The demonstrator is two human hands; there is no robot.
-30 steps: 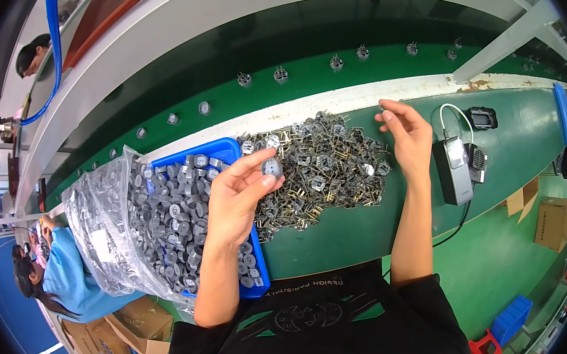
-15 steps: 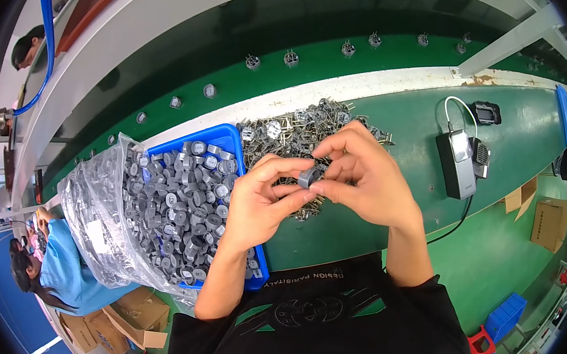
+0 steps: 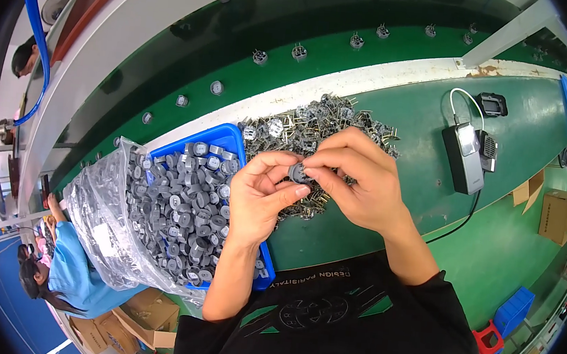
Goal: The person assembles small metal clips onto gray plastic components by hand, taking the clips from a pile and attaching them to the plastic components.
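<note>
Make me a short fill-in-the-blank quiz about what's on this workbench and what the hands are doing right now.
1. Both hands, the left hand and the right hand, pinch one small round grey part between their ____.
2. The grey round parts fill a plastic bag lining a ____ bin.
3. The pile of metal pronged parts lies on the ____ worktop.
4. A ____ cable runs from the grey handheld device toward the table edge.

Missing words: fingers; blue; green; black

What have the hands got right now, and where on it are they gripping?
Both hands pinch one small round grey part by its rim: left hand from the left, right hand from the right, above the metal parts pile.
</note>
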